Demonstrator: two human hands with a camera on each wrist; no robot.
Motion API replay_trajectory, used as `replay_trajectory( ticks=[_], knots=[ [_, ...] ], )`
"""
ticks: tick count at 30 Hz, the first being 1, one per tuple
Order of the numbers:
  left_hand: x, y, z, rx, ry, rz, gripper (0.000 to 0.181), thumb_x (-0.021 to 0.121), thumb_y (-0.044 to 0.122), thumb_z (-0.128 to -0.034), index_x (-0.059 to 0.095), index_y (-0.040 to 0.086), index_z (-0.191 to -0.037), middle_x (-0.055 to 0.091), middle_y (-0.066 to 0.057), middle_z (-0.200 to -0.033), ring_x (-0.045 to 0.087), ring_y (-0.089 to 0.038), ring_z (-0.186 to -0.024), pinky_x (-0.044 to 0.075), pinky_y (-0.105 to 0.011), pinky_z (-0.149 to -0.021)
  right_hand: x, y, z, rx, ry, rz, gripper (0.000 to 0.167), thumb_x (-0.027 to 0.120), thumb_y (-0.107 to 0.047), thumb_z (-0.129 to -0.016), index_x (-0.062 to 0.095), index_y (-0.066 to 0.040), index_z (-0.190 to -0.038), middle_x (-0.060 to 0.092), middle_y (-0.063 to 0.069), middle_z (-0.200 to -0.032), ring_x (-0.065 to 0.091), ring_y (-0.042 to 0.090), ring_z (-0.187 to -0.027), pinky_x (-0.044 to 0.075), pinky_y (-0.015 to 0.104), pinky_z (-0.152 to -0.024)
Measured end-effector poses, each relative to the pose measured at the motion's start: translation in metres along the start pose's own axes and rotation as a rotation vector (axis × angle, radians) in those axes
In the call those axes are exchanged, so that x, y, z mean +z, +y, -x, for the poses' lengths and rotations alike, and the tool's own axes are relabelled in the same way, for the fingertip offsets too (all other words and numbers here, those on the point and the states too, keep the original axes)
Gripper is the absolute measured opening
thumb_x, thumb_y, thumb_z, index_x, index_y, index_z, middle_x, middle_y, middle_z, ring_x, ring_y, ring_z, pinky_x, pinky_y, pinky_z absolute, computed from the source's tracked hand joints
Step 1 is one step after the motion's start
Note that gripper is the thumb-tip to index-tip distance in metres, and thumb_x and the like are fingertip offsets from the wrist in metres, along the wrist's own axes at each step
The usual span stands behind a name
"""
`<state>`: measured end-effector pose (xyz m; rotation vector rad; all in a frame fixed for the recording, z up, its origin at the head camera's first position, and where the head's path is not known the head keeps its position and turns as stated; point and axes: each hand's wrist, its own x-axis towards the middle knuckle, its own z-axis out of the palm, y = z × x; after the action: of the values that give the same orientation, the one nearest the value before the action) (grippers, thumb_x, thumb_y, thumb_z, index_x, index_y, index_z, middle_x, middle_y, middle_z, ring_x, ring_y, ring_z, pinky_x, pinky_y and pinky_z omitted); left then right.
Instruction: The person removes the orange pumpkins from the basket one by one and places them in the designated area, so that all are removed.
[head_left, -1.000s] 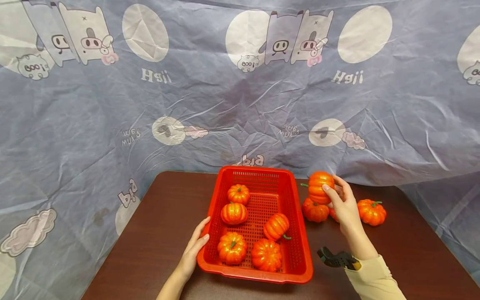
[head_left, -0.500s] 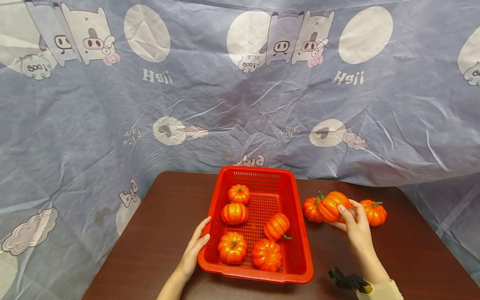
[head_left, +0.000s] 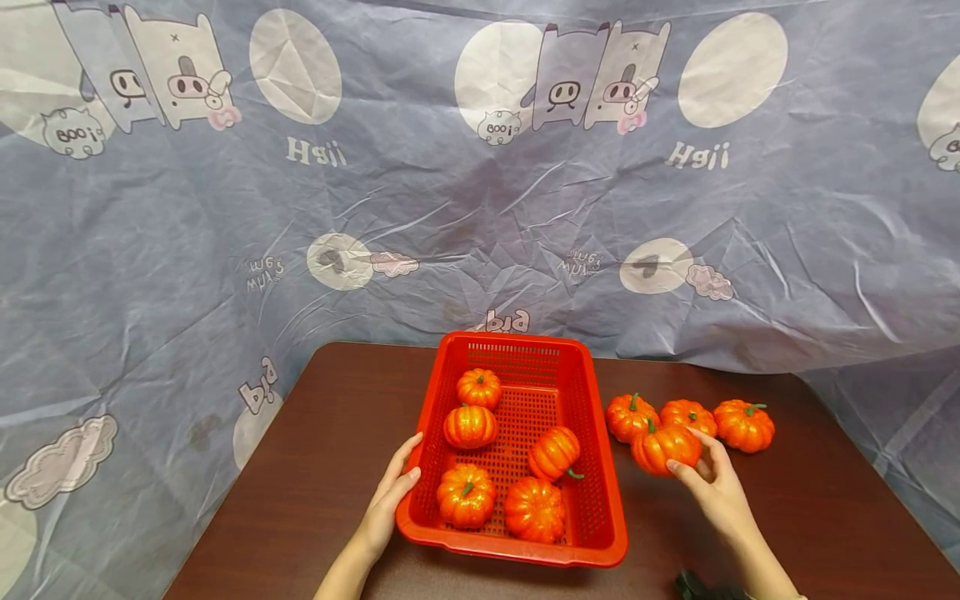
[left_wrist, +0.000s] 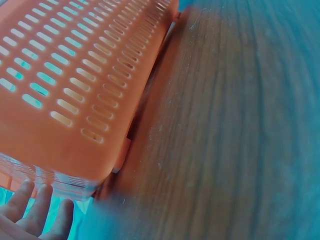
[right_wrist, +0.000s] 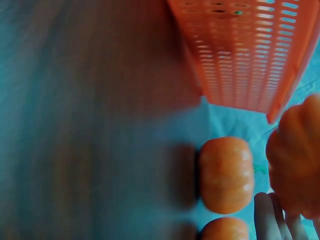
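Observation:
In the head view my right hand (head_left: 722, 492) grips an orange toy pumpkin (head_left: 666, 450) between thumb and fingers, over the table to the right of the basket. That pumpkin (right_wrist: 297, 155) also shows at the edge of the right wrist view, its stem out of sight there. My left hand (head_left: 386, 496) touches the left side of the red plastic basket (head_left: 510, 547) with extended fingers. The left wrist view has those fingers (left_wrist: 37, 210) by the slotted basket wall (left_wrist: 75, 100). Inside the basket lie several pumpkins, among them a tilted pumpkin (head_left: 553, 454) at the right.
Behind the held pumpkin, a row of pumpkins lies on the brown table (head_left: 300, 475): a left pumpkin (head_left: 628, 421), a middle pumpkin (head_left: 684, 414) and a right pumpkin (head_left: 744, 427). A patterned grey-blue cloth (head_left: 420, 208) hangs along the table's back edge.
My right hand has brought the pumpkin down and toward me, tilting its stem upward. The middle pumpkin of the row now shows behind it. The left hand and basket hold their place.

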<state>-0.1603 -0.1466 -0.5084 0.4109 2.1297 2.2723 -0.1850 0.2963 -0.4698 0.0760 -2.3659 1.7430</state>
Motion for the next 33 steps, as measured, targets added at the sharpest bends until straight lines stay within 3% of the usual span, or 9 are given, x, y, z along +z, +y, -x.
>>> replay_trajectory(
  ticks=[3,6,10,16,24,27,31,33],
  knots=[
    [0.000,0.000,0.000,0.000,0.001,0.001,0.048,0.037,0.021,-0.0991,0.028,0.021,-0.147,0.022,-0.008,-0.152,0.026,-0.023,-0.134,0.027,-0.019,-0.101,-0.002,0.007,0.003,0.032,-0.029,0.147,0.059,0.062,-0.013,-0.090,0.030,-0.002,-0.138,0.043,-0.004,-0.120,0.047,-0.011,-0.094,0.044,0.014,-0.073],
    [0.000,0.000,0.000,-0.001,0.003,0.003,0.049,0.037,0.021,-0.0991,0.028,0.021,-0.147,0.022,-0.008,-0.152,0.026,-0.023,-0.134,0.028,-0.019,-0.101,-0.003,0.016,0.004,0.031,-0.057,0.175,0.062,0.067,-0.013,-0.087,0.033,-0.001,-0.137,0.046,-0.007,-0.119,0.048,-0.009,-0.095,0.044,0.014,-0.075],
    [0.000,-0.001,0.000,-0.004,0.008,0.003,0.049,0.037,0.021,-0.0990,0.028,0.021,-0.147,0.022,-0.008,-0.152,0.027,-0.022,-0.134,0.028,-0.019,-0.101,-0.003,0.027,0.006,0.007,-0.084,0.159,0.066,0.072,-0.010,-0.082,0.035,0.000,-0.135,0.046,-0.012,-0.117,0.047,-0.011,-0.098,0.044,0.013,-0.077],
    [0.000,0.000,0.000,-0.004,0.008,0.006,0.048,0.037,0.021,-0.0991,0.028,0.020,-0.147,0.022,-0.008,-0.152,0.026,-0.023,-0.134,0.028,-0.019,-0.101,-0.004,0.040,0.007,0.040,-0.142,0.137,0.075,0.076,-0.008,-0.078,0.031,0.002,-0.136,0.039,0.016,-0.133,0.038,-0.018,-0.101,0.042,0.012,-0.079],
    [0.001,0.000,0.000,-0.006,0.006,0.007,0.048,0.038,0.021,-0.0990,0.028,0.021,-0.147,0.022,-0.008,-0.152,0.027,-0.025,-0.134,0.029,-0.020,-0.101,-0.007,0.043,0.005,0.095,-0.192,0.108,0.084,0.077,-0.010,-0.076,0.026,0.002,-0.141,0.032,0.024,-0.139,0.039,-0.017,-0.100,0.039,0.010,-0.081],
    [0.000,0.000,0.000,-0.006,0.005,0.008,0.048,0.038,0.021,-0.0990,0.028,0.021,-0.147,0.023,-0.008,-0.152,0.027,-0.024,-0.133,0.029,-0.020,-0.101,-0.006,0.042,0.004,0.128,-0.199,0.157,0.087,0.079,-0.013,-0.075,0.025,0.002,-0.142,0.034,0.028,-0.138,0.046,-0.002,-0.108,0.042,0.014,-0.082],
    [0.000,0.000,0.000,-0.001,0.002,0.009,0.048,0.037,0.020,-0.0992,0.028,0.021,-0.147,0.024,-0.009,-0.151,0.029,-0.024,-0.133,0.030,-0.021,-0.100,-0.003,0.040,0.002,0.171,-0.201,0.223,0.090,0.080,-0.018,-0.075,0.024,0.001,-0.143,0.035,0.031,-0.137,0.047,0.035,-0.118,0.046,0.031,-0.088],
    [0.000,0.000,0.000,0.001,-0.001,0.010,0.048,0.037,0.020,-0.0992,0.028,0.020,-0.147,0.024,-0.009,-0.151,0.029,-0.025,-0.133,0.030,-0.021,-0.100,-0.002,0.039,0.001,0.187,-0.200,0.246,0.092,0.080,-0.020,-0.075,0.023,0.001,-0.143,0.034,0.031,-0.138,0.043,0.043,-0.120,0.045,0.040,-0.091]
  ],
)
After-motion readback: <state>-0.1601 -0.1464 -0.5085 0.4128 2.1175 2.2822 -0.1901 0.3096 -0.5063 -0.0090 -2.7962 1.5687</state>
